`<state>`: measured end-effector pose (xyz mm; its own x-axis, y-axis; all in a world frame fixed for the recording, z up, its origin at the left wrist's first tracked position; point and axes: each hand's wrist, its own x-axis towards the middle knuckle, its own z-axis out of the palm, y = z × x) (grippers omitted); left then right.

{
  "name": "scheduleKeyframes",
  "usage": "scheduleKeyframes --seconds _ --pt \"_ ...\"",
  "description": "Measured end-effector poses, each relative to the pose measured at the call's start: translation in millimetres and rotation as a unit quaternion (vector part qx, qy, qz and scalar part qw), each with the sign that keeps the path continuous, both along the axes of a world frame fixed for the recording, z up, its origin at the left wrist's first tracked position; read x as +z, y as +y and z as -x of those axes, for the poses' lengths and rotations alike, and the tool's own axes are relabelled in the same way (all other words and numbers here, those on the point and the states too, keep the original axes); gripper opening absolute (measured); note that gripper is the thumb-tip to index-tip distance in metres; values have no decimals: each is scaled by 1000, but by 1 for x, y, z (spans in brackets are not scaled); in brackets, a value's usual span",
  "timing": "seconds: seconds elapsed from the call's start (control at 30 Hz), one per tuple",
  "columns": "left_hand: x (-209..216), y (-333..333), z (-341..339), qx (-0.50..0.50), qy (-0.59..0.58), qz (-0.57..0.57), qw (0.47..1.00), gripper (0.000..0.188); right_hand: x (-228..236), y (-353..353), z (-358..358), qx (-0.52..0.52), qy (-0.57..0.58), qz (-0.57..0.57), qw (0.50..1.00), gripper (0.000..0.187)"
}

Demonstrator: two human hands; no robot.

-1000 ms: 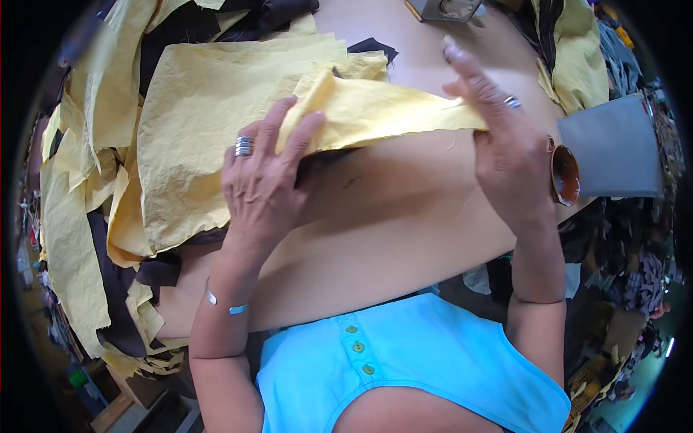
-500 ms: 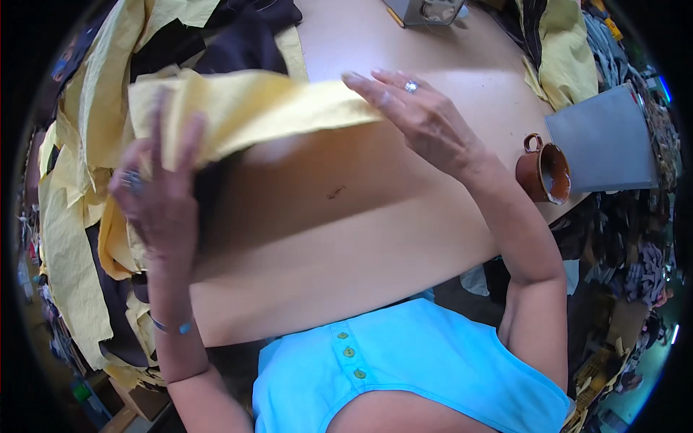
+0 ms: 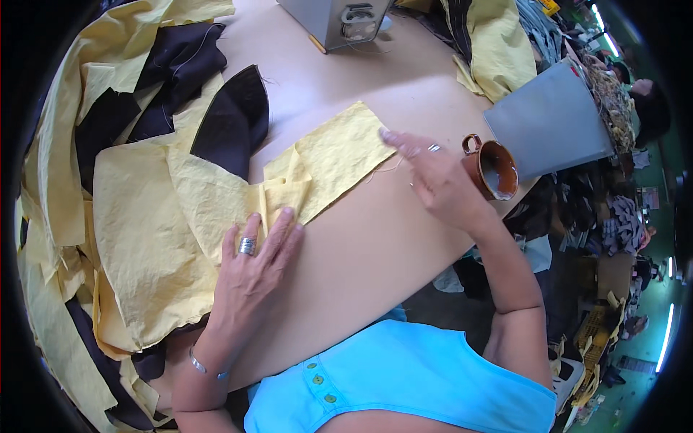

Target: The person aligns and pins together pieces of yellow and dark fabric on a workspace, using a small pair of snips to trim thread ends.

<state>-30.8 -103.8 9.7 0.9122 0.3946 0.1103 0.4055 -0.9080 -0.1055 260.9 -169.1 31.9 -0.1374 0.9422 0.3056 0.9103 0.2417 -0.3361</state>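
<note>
Pale yellow fabric [image 3: 155,238] spreads over the left part of the table, with a narrower flap [image 3: 339,159] reaching right across the tabletop. My left hand [image 3: 253,270] lies with fingers apart on the fabric's near edge, beside a small fold [image 3: 285,195]. At the flap's right edge, the outstretched fingertips of my right hand [image 3: 444,177] touch or almost touch the cloth; the thumb is apart from them and no grip shows. A dark, pointed fabric piece [image 3: 234,119] sticks out from behind the yellow cloth.
Right of my right hand stand a brown mug [image 3: 494,169] and a grey panel [image 3: 552,119]. A grey metal box [image 3: 339,25] stands at the far side. More yellow cloth [image 3: 498,54] lies at the far right. The table's front edge [image 3: 339,328] runs close to my body.
The yellow fabric, raised between my hands before, has come down onto the table. My left hand has moved right and nearer, and my right hand lower. The whole view has turned somewhat.
</note>
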Motion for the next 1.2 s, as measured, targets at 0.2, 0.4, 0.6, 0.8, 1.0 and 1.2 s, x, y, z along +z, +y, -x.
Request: scheduleKeyframes --seconds 0.2,0.4,0.6,0.8,1.0,1.2 --pt "7 1 -2 69 16 52 996 47 -38 4 20 -13 -66 -35 997 52" --pt "5 3 3 61 -25 5 998 47 -42 -1 22 -47 -95 -37 994 52" --pt "2 2 -1 27 -44 12 999 40 -11 -14 17 -80 -106 6 991 50" --pt "5 6 1 -8 -96 50 994 33 66 -78 -36 -268 -171 61 946 47" --pt "6 0 -2 -25 -92 50 994 33 38 -99 -71 -296 -166 186 922 52" --pt "5 -7 -4 12 -72 36 997 33 51 -95 -63 -312 -138 133 931 41"
